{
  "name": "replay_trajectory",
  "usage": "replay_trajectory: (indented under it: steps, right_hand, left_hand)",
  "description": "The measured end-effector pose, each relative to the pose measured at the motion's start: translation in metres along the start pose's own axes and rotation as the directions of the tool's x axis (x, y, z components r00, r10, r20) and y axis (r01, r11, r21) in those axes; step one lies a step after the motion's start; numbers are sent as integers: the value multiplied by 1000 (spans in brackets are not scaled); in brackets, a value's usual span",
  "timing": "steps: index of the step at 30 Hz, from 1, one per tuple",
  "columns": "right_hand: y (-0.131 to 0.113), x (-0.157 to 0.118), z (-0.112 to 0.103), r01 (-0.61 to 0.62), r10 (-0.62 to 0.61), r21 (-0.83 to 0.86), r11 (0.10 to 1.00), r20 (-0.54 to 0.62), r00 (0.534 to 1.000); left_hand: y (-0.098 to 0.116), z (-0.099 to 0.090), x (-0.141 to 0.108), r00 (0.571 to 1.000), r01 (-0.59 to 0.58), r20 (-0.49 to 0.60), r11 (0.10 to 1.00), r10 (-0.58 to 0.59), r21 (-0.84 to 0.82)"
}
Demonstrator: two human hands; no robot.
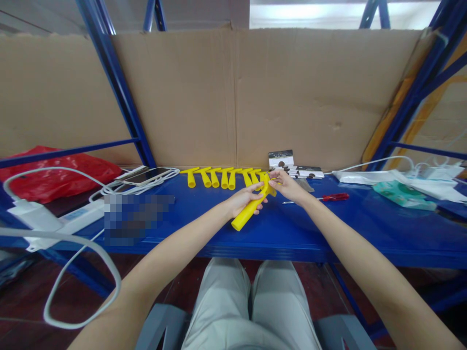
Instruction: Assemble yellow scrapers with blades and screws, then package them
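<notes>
My left hand [245, 200] is wrapped round the handle of a yellow T-shaped plastic scraper [248, 214], whose round handle end points down toward me. At its head, my right hand [286, 185] is closed with the fingertips pinched on the edge; whether a small part is also between them cannot be made out. Behind the hands, several similar yellow scrapers [224, 179] stand in a row along the back of the blue shelf [219, 233]. Just right of my right hand lies a screwdriver [333, 197] with a red handle, its shaft partly behind my wrist.
Small printed packets [280, 158] lean against the cardboard wall [175, 97]. A power strip [80, 218] with white cables, a phone [153, 176] and a red plastic bag [58, 172] sit left. At right are a green packet [403, 194] and white wrapping [368, 176].
</notes>
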State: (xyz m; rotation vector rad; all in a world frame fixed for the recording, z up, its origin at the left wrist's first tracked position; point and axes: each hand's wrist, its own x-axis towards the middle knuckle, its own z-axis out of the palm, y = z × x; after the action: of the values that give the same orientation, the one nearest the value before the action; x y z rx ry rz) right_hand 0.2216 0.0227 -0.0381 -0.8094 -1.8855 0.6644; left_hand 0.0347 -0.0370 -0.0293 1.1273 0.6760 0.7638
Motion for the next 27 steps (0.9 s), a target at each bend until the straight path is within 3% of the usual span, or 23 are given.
replay_trajectory:
  steps: [4, 14, 20, 27]
  right_hand:
    - [-2, -1, 1, -32, 24, 73, 997, 112, 993]
    - [-4, -2, -7, -65, 46, 117, 991, 152, 987]
    - [-5, -2, -6, -57, 41, 113, 992, 140, 989]
    - [4, 1, -2, -39, 37, 41, 998, 47, 998]
  left_hand:
    - [-1, -1, -1, 1000, -1, 19, 1000, 2, -6]
    - [1, 9, -5, 1000, 6, -27, 1000, -5, 26]
    - [1, 8, -5, 1000, 4, -20, 1000, -4, -1]
    - [3, 8, -3, 999, -38, 0, 997, 38, -67]
